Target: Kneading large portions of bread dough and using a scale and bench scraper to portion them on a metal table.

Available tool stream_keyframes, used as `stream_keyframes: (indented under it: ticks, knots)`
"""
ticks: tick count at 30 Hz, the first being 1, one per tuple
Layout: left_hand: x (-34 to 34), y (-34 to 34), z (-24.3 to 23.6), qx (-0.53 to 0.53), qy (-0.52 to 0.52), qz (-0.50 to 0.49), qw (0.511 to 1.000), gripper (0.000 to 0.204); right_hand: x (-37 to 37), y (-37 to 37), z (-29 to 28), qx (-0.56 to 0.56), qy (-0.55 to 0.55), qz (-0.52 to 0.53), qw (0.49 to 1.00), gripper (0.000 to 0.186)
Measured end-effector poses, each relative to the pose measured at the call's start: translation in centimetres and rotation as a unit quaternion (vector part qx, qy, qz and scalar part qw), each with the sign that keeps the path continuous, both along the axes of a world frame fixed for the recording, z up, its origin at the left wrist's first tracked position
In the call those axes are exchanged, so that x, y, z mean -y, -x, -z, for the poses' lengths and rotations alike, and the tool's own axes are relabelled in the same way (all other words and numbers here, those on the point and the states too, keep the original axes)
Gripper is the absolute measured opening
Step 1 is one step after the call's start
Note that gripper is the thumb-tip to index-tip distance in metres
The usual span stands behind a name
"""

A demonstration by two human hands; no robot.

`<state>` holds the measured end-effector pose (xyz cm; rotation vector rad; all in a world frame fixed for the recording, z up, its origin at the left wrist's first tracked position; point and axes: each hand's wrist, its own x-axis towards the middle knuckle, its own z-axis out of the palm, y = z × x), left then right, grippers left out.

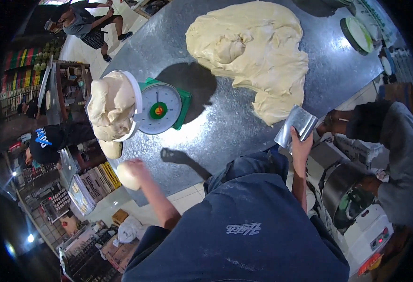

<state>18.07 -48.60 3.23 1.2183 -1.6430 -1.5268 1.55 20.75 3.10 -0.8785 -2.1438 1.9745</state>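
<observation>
A piece of pale dough (127,176) is in my left hand (139,170), which is smeared by motion at the table's left edge. My right hand (302,144) grips a metal dough scraper (295,123) near the table's front edge. Just beyond the scraper, the tail of a large spread-out dough mass (258,51) lies on the metal table. Before my left hand stands a green dial scale (184,109). Its white-rimmed pan (133,89) carries a big heap of dough (111,105). A smaller dough lump (111,149) shows beside the pan, nearer to my left hand.
The metal table (192,157) spans the middle. A round greenish-white lid or dish (358,35) sits at its far right. A co-worker in grey (399,155) is at a white machine (357,239) on the right. Others are at far left, near crates (96,181) and shelves.
</observation>
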Motion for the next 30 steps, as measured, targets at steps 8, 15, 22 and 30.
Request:
stream_keyframes:
  ticks: [8, 15, 22, 30]
  knots:
    - [-54.9, 18.9, 4.5, 0.098, 0.038, 0.498, 0.861, 0.054, -7.8, 4.5, 0.3, 0.043, -0.16, -0.063, 0.984, 0.047]
    - [-57.8, 21.7, 2.8, 0.167, 0.097, 0.439, 0.877, 0.065, -10.5, 7.0, -2.6, 0.06, -0.254, -0.203, 0.944, 0.054]
    - [-55.0, 22.8, 2.6, 0.19, 0.09, 0.501, 0.839, 0.026, -5.2, 9.5, -4.4, 0.103, -0.284, -0.424, 0.854, 0.044]
    - [-47.4, 20.1, -3.7, 0.129, 0.082, 0.492, 0.857, 0.02, 3.4, 9.1, 0.4, 0.046, -0.208, -0.443, 0.871, 0.052]
